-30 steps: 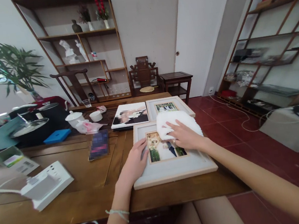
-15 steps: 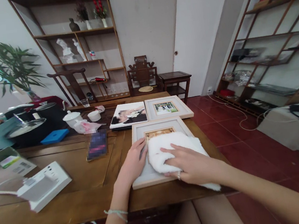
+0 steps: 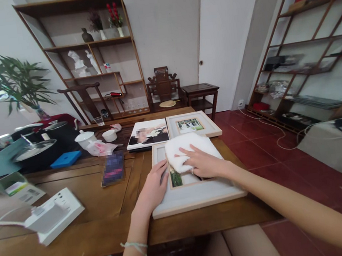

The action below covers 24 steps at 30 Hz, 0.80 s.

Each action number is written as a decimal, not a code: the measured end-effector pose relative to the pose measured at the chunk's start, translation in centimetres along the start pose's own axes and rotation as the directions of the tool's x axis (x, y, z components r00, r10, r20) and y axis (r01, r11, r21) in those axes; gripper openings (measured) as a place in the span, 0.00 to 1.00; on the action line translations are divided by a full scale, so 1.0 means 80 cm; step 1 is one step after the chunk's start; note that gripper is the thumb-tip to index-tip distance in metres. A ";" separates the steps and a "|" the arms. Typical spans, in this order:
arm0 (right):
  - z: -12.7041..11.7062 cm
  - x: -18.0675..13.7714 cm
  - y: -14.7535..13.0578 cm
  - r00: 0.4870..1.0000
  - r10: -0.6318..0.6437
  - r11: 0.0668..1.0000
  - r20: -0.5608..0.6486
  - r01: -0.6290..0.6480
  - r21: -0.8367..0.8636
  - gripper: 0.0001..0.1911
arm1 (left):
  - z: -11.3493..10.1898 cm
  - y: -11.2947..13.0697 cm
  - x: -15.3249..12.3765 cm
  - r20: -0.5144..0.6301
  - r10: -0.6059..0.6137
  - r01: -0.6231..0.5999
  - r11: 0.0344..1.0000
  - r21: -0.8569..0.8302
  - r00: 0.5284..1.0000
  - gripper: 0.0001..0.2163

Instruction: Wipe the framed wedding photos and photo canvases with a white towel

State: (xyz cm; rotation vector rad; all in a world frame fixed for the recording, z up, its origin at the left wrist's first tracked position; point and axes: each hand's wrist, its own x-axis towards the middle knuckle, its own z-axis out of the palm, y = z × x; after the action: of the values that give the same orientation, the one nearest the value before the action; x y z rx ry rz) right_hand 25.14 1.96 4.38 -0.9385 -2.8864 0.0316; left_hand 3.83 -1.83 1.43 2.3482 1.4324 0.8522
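A light wooden picture frame [image 3: 196,205] lies flat near the table's front edge, with a smaller inner border and a partly visible photo. My right hand [image 3: 202,161] presses on a folded white cloth [image 3: 173,146], gripping it over the upper part of this frame. The cloth hides much of the photo. My left hand [image 3: 156,184] rests across the frame's left side, fingers stretched over the rim and thumb apart, holding nothing.
Behind lie a second framed photo [image 3: 194,125] and a portrait panel [image 3: 147,133]. At left are a white power strip [image 3: 61,214] with its cable, an opened box [image 3: 19,185], a blue block [image 3: 66,159], a white teapot [image 3: 84,139] and a dark pan [image 3: 35,153].
My right hand has slid the white cloth up and away across the frame, uncovering the lower photo and the frame's lower right. My left hand stays on the left side.
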 end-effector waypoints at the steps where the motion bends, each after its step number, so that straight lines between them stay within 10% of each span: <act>1: -0.005 -0.007 -0.010 1.000 0.003 0.999 0.015 -0.003 0.032 0.21 | 0.001 -0.001 0.000 -0.003 0.003 -0.003 1.000 -0.001 1.000 0.17; 12: -0.046 -0.080 -0.107 0.995 -0.019 0.960 0.103 -0.010 0.280 0.11 | 0.004 -0.005 0.000 0.020 -0.041 0.040 0.999 0.017 0.999 0.18; 24: -0.003 0.021 0.019 0.984 0.168 0.982 -0.063 -0.172 -0.075 0.28 | -0.001 0.002 0.002 0.020 -0.032 0.032 0.999 0.005 0.999 0.18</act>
State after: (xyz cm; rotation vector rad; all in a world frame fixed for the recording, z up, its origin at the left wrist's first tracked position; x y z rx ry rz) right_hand 24.69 4.21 4.66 -1.1784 -2.7666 -0.0956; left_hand 3.96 -1.77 1.59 2.3242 1.4621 0.8154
